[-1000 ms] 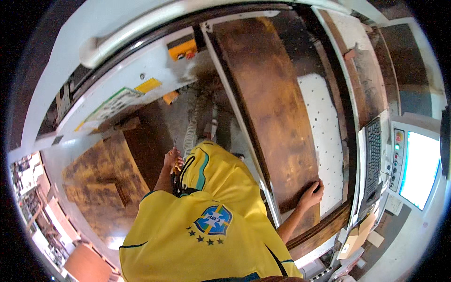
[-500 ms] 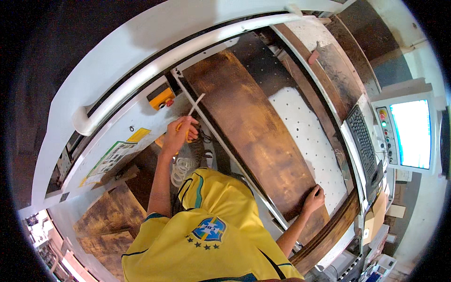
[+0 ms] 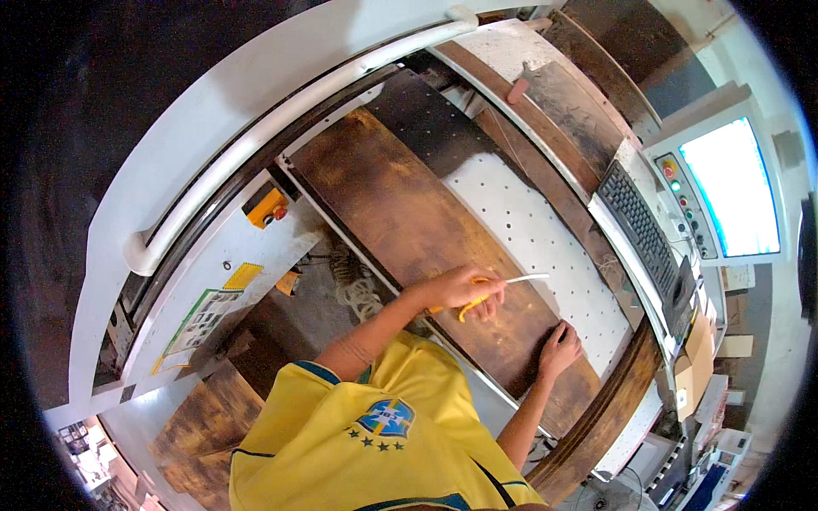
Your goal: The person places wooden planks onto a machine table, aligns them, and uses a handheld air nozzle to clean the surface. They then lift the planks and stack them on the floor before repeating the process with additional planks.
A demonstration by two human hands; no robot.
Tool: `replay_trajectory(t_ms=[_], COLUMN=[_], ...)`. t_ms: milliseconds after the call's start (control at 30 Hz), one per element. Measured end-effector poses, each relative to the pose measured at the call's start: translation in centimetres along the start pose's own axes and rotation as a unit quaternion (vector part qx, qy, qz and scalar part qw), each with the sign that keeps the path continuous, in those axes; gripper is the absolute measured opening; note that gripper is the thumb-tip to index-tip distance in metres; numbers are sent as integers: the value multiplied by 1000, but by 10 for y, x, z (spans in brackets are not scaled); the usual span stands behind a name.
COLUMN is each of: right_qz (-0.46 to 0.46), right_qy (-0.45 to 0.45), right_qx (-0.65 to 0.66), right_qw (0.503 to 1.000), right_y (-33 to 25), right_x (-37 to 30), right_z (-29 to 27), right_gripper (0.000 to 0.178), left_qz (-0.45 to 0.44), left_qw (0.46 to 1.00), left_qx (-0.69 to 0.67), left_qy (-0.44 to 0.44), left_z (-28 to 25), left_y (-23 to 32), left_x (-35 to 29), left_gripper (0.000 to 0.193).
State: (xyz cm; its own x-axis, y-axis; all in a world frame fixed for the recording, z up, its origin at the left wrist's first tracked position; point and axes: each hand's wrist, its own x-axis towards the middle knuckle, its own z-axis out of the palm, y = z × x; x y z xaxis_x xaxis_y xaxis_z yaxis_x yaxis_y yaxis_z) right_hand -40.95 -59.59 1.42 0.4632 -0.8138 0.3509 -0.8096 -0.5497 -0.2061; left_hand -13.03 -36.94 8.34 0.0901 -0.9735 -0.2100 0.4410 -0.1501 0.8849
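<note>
Jutting pale rod [image 3: 527, 278], yellow handle [image 3: 479, 300]

A yellow shirt [image 3: 315, 443] shows dark teal sleeve trim [image 3: 315, 372], a blue shield-shaped crest [image 3: 386, 418] crossed in yellow and white, and, beneath, a row of four dark stars [image 3: 383, 444]

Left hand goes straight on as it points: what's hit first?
Probably the brown strip beyond the white perforated surface, met by the yellow-handled tool in the left hand; depth unclear, so it could touch the surface first.
</note>
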Motion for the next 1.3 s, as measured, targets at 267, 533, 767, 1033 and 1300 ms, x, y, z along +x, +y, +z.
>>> replay_trajectory(t_ms=[267,533,767,1033,1300], right_qz=[2,6,13,15,12], right_qy=[-4,5,18,27,31], right_qx=[38,73,88,116,118], right_qw=[999,997,996,993,992], right_y=[-6,-15,-15,-16,-15], right_x=[-1,-1,0,2,0], right_z=[-8,-19,-17,-23,-21], right_gripper=[27,24,23,22,22], left_qz=[2,19,36,15,16], left_qw=[996,997,997,997,997], left_qx=[-47,-71,-55,-60,-43], left_qy=[-74,-5,37,41,70], left_z=[14,13,19,21,23], left_y=[-40,-38,-36,-30,-28], left_x=[38,32,32,35,34], left_gripper=[46,42,46,46,49])
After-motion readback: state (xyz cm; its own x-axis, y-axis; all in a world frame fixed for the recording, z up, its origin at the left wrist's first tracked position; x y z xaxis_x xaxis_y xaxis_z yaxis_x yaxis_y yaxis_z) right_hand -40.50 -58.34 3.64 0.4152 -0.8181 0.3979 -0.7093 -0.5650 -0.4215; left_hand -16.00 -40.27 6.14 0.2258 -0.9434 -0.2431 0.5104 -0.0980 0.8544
